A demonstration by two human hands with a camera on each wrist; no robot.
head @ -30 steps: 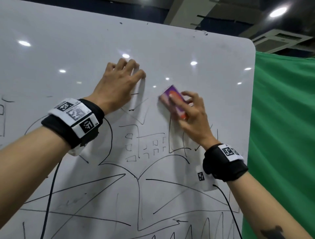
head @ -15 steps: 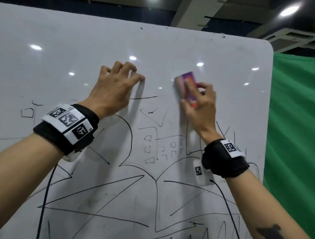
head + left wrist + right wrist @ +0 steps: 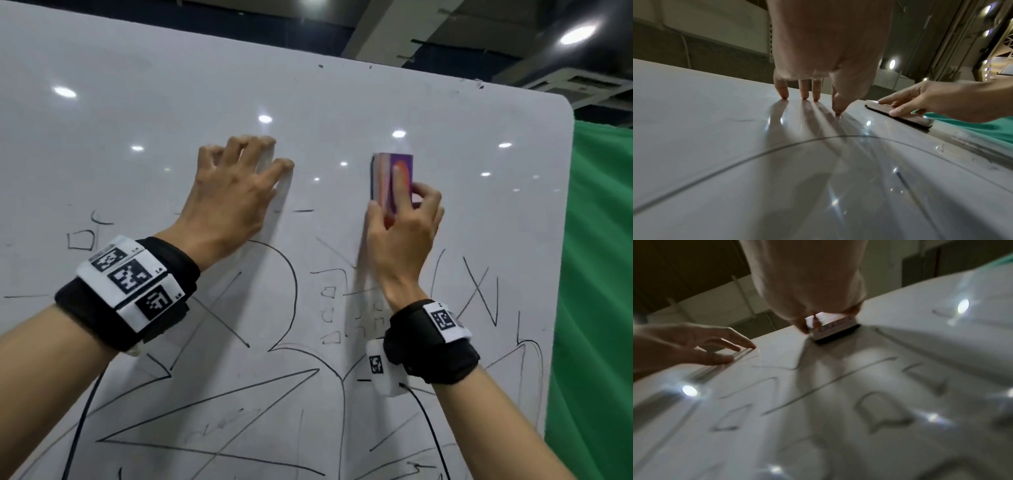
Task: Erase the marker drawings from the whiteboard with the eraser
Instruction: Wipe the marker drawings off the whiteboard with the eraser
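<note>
A glossy whiteboard [image 3: 342, 113] with a rounded upper right corner stood beneath a dark ceiling of round lamps [image 3: 579, 34], whose reflections dotted its face, while a green curtain [image 3: 603, 274] hung just to its right. Black marker drawings [image 3: 291, 291] of curves, long diagonals and small squares covered the lower part of the board; the upper part was mostly white. The left hand [image 3: 233, 192] rested on the board with its fingers spread and arched, only the tips touching. To its right, apart from it, the right hand [image 3: 404, 233] gripped the purple-and-orange eraser [image 3: 394, 178], index finger laid along its back and thumb against its left edge, holding it upright and flat against the board just above the drawings. Both wrists wore black bands with coded white markers [image 3: 130, 281], and thin black cables [image 3: 78, 428] trailed from them across the lower sketches; the forearms covered part of the drawing. The left wrist view showed four fingertips [image 3: 784, 95] meeting their own reflections and the eraser's dark felt [image 3: 898, 118] lying on the surface. The right wrist view, blurred, showed printed lettering on the eraser's side and the square outlines in the foreground.
</note>
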